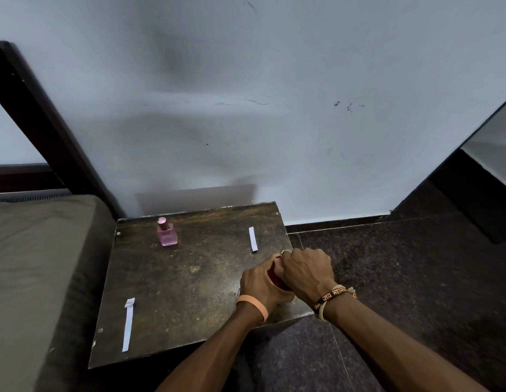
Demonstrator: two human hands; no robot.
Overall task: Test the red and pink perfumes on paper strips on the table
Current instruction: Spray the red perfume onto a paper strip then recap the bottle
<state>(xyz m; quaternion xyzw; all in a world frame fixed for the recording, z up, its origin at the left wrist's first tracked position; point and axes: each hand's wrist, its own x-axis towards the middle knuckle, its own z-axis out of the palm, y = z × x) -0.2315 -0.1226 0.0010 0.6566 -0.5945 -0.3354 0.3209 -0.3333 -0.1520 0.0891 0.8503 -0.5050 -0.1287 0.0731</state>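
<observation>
A pink perfume bottle (166,232) with its cap on stands upright at the back left of the small dark wooden table (189,278). One white paper strip (253,239) lies at the back right, another paper strip (128,324) lies near the front left. At the table's right edge both hands wrap one red perfume bottle (274,276), mostly hidden between them. My left hand (260,281) grips its body from the left. My right hand (307,271) curls over its top from the right.
A bed with an olive mattress (34,264) adjoins the table on the left, with a dark wooden frame (42,123) behind it. A grey wall stands right behind the table. Dark speckled floor (401,278) lies to the right.
</observation>
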